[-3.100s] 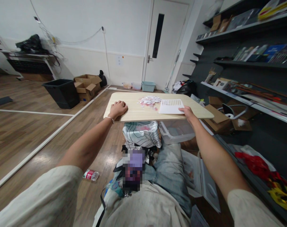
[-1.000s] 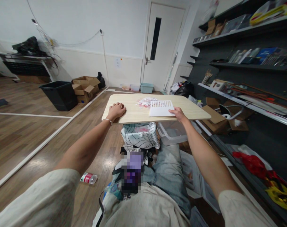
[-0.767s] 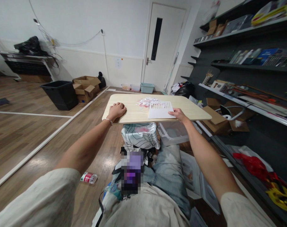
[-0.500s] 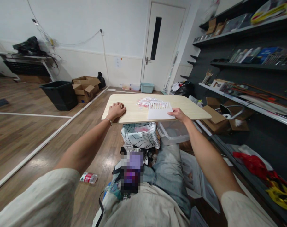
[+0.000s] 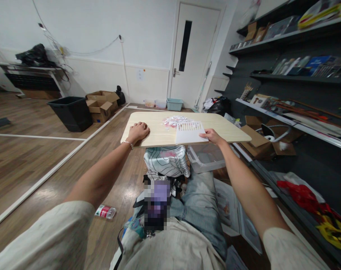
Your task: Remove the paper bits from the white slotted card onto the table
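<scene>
A light wooden board (image 5: 159, 131) lies in front of me like a small table top. My left hand (image 5: 138, 132) rests on its near left part, fingers curled loosely, holding nothing. My right hand (image 5: 212, 135) pinches the near right corner of a white sheet with rows of cut slots (image 5: 189, 132), which lies at the board's near edge. Behind the sheet sits a heap of small white and pink paper scraps (image 5: 174, 120).
Under the board stand a patterned cushion (image 5: 166, 160) and a clear plastic bin (image 5: 207, 159). A plastic bottle (image 5: 104, 212) lies on the floor at left. A black crate (image 5: 71, 111) and cardboard boxes (image 5: 101, 104) stand farther back. Dark shelves (image 5: 294, 82) line the right side.
My right hand has dragged the slotted sheet leftward and nearer along the board, from the right part toward the middle. My left hand has stayed in place.
</scene>
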`<move>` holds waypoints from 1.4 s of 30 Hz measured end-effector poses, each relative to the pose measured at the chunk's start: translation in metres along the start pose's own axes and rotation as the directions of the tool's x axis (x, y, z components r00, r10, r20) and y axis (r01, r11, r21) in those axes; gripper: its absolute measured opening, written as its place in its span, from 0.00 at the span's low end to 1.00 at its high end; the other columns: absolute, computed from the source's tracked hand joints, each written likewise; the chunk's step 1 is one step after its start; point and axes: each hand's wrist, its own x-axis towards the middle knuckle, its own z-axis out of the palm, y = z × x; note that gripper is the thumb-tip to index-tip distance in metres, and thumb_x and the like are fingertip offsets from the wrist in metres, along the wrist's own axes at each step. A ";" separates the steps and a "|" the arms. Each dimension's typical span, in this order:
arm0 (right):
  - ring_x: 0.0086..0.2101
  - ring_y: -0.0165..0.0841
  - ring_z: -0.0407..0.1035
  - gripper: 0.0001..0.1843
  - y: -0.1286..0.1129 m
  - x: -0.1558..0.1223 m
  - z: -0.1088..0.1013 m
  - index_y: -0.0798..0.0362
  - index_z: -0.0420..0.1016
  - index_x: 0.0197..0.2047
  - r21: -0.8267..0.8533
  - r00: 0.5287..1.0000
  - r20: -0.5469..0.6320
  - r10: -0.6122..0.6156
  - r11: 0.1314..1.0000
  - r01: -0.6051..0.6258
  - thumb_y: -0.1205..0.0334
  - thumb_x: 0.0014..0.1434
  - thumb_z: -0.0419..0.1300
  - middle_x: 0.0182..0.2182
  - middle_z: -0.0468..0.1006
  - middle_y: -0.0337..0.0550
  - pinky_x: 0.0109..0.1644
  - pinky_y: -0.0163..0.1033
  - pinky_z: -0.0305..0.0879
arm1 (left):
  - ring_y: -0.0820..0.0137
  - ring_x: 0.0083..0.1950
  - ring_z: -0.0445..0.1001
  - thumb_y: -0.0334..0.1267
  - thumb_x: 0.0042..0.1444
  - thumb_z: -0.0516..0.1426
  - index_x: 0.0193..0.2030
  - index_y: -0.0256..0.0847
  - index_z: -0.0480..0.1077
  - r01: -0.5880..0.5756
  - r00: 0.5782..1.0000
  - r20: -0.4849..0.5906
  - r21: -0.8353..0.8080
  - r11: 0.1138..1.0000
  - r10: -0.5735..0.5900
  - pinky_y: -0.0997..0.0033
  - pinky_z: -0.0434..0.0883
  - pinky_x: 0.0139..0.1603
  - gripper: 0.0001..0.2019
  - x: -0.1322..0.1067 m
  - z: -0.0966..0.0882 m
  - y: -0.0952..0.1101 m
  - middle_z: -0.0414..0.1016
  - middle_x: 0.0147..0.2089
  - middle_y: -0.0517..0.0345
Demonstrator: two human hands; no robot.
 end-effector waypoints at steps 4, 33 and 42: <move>0.33 0.39 0.75 0.24 0.000 0.000 -0.003 0.56 0.86 0.32 0.030 0.999 0.024 0.035 0.999 -0.035 0.49 0.34 0.78 0.31 0.85 0.44 0.39 0.40 0.70 | 0.49 0.65 0.67 0.48 0.66 0.47 0.57 0.43 0.74 -0.006 1.000 -0.006 0.016 1.000 0.006 0.49 0.64 0.63 0.22 -0.002 -0.001 0.000 0.72 0.65 0.42; 0.38 0.43 0.78 0.25 0.013 0.007 0.003 0.55 0.84 0.34 0.215 0.972 -0.233 -0.008 0.975 0.060 0.49 0.33 0.79 0.33 0.86 0.44 0.49 0.46 0.72 | 0.60 0.42 0.78 0.64 0.45 0.65 0.42 0.44 0.73 0.393 0.844 0.535 -0.649 0.651 0.025 0.64 0.73 0.43 0.28 -0.309 0.092 0.009 0.81 0.38 0.55; 0.40 0.45 0.80 0.22 0.015 0.007 0.003 0.56 0.84 0.34 0.236 0.970 -0.244 -0.003 0.970 0.063 0.52 0.36 0.79 0.33 0.87 0.45 0.51 0.47 0.74 | 0.64 0.32 0.73 0.72 0.60 0.45 0.27 0.42 0.69 0.288 0.855 0.518 -0.445 0.848 -0.018 0.67 0.62 0.35 0.34 -0.279 0.074 0.020 0.74 0.27 0.56</move>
